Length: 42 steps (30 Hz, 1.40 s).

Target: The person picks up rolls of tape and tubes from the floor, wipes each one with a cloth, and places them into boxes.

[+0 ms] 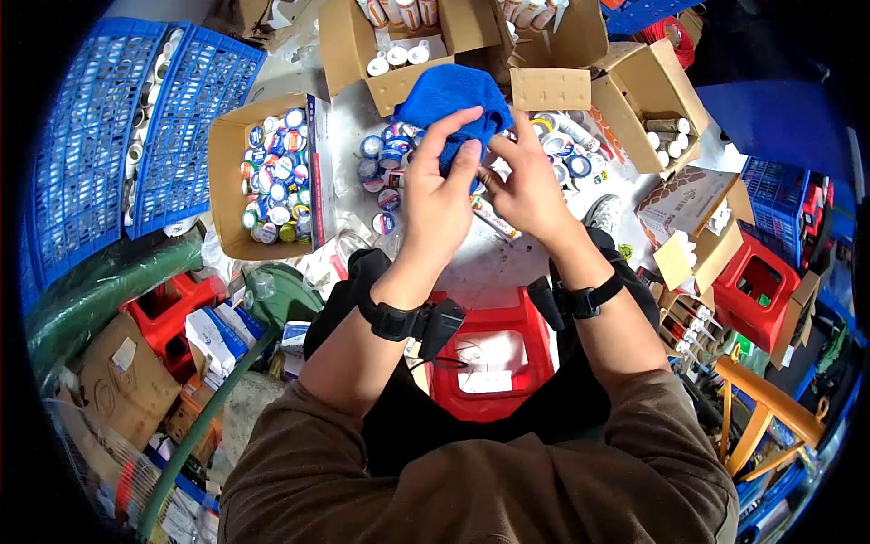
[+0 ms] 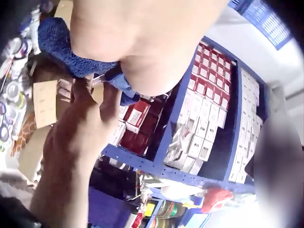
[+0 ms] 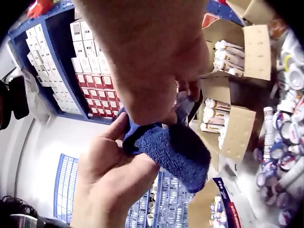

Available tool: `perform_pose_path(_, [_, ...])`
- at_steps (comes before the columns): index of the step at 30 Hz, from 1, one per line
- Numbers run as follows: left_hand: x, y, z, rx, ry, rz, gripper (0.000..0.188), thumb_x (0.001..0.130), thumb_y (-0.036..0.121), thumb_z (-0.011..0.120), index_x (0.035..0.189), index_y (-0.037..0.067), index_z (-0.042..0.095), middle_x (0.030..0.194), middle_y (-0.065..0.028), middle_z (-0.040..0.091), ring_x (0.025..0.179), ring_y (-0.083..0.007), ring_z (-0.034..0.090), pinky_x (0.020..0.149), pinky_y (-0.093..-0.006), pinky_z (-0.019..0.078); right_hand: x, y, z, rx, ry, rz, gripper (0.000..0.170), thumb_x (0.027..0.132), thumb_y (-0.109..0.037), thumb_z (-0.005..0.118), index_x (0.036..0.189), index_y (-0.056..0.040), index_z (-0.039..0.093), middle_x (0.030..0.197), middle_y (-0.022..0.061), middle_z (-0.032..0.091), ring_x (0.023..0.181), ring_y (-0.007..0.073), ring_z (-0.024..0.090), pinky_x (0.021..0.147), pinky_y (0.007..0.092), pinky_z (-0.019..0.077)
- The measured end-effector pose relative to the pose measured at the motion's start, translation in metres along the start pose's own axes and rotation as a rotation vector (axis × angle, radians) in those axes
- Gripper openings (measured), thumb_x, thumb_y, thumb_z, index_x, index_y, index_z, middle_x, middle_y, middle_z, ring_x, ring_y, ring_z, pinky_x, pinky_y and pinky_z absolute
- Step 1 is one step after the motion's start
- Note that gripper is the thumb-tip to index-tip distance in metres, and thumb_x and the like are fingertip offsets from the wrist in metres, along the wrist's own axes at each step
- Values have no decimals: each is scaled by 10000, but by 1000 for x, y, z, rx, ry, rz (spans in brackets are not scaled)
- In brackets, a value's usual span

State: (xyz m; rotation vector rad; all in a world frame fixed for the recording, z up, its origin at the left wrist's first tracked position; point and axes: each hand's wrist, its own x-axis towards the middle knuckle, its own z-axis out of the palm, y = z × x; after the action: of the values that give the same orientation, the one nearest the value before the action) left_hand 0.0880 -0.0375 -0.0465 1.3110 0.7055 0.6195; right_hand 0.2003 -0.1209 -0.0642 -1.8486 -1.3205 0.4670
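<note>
A blue terry cloth [image 1: 453, 95] is bunched up between both hands, above a heap of round-capped items on the floor. My left hand [image 1: 439, 186] grips its near side, thumb and fingers closed on the fabric; in the right wrist view the same left hand [image 3: 111, 166] holds a folded edge of it. On the other side, my right hand [image 1: 532, 186] pinches the cloth with curled fingers. A small pale, shiny thing [image 3: 183, 105] shows by the right fingertips; I cannot tell what it is. Much of the cloth [image 2: 59, 47] is covered by the left hand in the left wrist view.
A carton [image 1: 217, 181] of round-capped items stands at left, beside blue crates [image 1: 91, 136]. Open cartons [image 1: 340, 45] with white tubes stand ahead, another carton [image 1: 625, 100] at right. A red stool [image 1: 535, 363] is between the legs. Shelves [image 2: 164, 147] hold stacked boxes.
</note>
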Motion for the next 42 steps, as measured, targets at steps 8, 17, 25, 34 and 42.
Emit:
perform_pose_path(8, [7, 24, -33, -310, 29, -119, 303, 1001, 187, 500, 1266, 52, 554, 1123, -42, 605, 969, -102, 564, 857, -242, 454, -4, -19, 18, 374, 29, -65, 570, 770, -57, 752, 1279, -17, 499, 1279, 210, 475, 1189, 403, 499, 1008, 437, 423])
perform_pose_path(17, [10, 26, -77, -835, 21, -565, 370, 990, 346, 415, 1151, 81, 619, 1058, -62, 689, 923, -200, 678, 841, -353, 547, 7, -38, 33, 260, -28, -454, 377, 759, -14, 728, 1126, -65, 656, 1308, 187, 572, 1229, 415, 535, 1013, 460, 456])
perform_pose_path(25, [14, 24, -83, -894, -221, -678, 587, 990, 534, 357, 1134, 39, 637, 955, -127, 708, 801, -232, 700, 740, -340, 583, 9, -37, 41, 113, 221, -384, 720, 637, -353, 872, 1287, -213, 597, 1455, 237, 387, 1380, 465, 274, 1125, 499, 275])
perform_pose_path(34, [10, 15, -76, 167, 187, -273, 694, 1007, 592, 298, 1168, -29, 563, 1068, -210, 669, 999, -365, 652, 870, -433, 487, -4, -32, 56, 1004, -135, 37, 982, 705, -148, 874, 1493, -37, 298, 1500, 132, 367, 1354, 234, 392, 1124, 388, 331])
perform_pose_path(42, [-3, 12, -64, 926, 256, 245, 607, 903, 440, 649, 1290, 6, 475, 1154, -236, 590, 1013, -408, 601, 893, -471, 476, 3, -32, 53, 891, 91, 175, 794, 740, 17, 806, 1432, -6, 418, 1388, 124, 514, 1233, 187, 511, 990, 320, 471])
